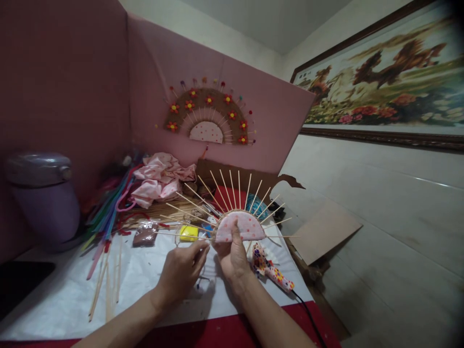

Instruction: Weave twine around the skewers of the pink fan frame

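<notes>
Pink half-disc (252,227) in right hand (235,258)

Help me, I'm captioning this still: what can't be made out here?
All in the head view:
Fingertips of the right hand: hidden behind the spotted half-disc.
Whether the left hand pinches anything: too small and blurred.
Far end of the framed picture: cut off by the right edge.
Dark marks on it: too small to read.

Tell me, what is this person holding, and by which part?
The right hand grips the dotted half-circle by its lower edge, thumb across its face. Whether the left hand pinches anything can't be told.
</notes>
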`<state>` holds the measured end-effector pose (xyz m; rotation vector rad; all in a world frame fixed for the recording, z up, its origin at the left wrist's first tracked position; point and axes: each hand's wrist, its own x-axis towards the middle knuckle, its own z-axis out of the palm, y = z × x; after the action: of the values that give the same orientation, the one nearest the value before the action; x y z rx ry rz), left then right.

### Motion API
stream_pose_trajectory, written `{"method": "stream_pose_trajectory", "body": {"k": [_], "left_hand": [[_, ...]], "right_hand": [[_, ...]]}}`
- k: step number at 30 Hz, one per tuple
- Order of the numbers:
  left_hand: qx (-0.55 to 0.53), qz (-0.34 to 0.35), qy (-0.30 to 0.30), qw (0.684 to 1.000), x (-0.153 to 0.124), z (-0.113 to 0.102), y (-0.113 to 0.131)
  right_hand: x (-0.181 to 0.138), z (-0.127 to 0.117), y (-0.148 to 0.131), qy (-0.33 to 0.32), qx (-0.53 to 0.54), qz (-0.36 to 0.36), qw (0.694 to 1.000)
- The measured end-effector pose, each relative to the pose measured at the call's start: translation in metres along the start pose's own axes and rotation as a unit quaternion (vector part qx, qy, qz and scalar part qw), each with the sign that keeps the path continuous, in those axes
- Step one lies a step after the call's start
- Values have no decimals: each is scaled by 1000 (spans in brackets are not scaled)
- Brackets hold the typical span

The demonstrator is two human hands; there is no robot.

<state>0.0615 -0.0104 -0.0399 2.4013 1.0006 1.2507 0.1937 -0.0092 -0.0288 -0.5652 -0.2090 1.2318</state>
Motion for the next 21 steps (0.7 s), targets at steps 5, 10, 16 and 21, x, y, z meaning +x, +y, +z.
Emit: {"method": "stream_pose_trajectory", "body": {"k": [5, 10, 16, 21], "left_hand": [[90, 66, 46, 993, 7, -10, -7], [170, 123, 52, 976, 9, -13, -7], [235, 136, 53, 961, 17, -24, -4], [249, 138, 68, 956, 25, -33, -13]], "right_hand": [[1, -1, 2, 5, -29, -13, 999], [-4, 0, 7, 23, -68, -27, 997], [-5, -1, 9, 23, -123, -47, 991], [-5, -2, 10, 1, -144, -72, 987]]}}
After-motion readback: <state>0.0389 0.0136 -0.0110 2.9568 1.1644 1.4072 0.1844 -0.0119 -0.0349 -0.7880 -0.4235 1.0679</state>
